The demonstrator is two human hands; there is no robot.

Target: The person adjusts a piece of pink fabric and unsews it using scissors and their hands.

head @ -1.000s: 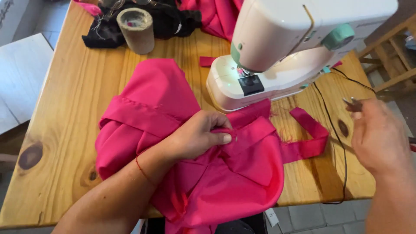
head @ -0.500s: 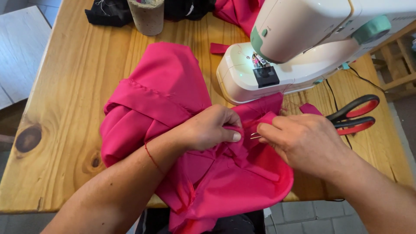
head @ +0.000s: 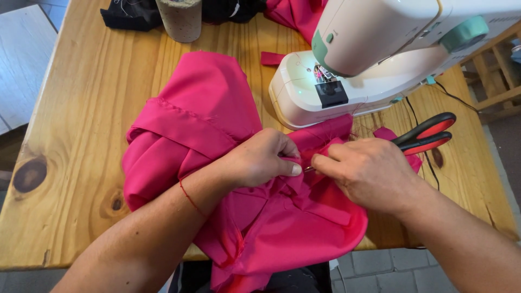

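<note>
A bright pink fabric (head: 206, 125) lies bunched on the wooden table (head: 81, 108), and its lower part hangs over the front edge. My left hand (head: 260, 160) pinches a fold of it near the middle. My right hand (head: 369, 171) meets it from the right, its fingertips closed on the same fold. A thin glint of metal (head: 308, 169) shows between the two sets of fingertips; I cannot tell what it is. A white sewing machine (head: 380, 54) stands just behind the hands. Red and black scissors (head: 426, 134) lie on the fabric's edge to the right of my right hand.
A grey thread cone (head: 182, 19) and dark cloth (head: 130, 16) sit at the table's far edge, with more pink cloth (head: 293, 13) behind the machine. A black cable (head: 418, 125) runs along the right side. A wooden chair (head: 502, 70) stands to the right.
My right hand came in from the right, where it was holding the scissors, and now pinches the fabric beside my left hand. The scissors now lie on the table.
</note>
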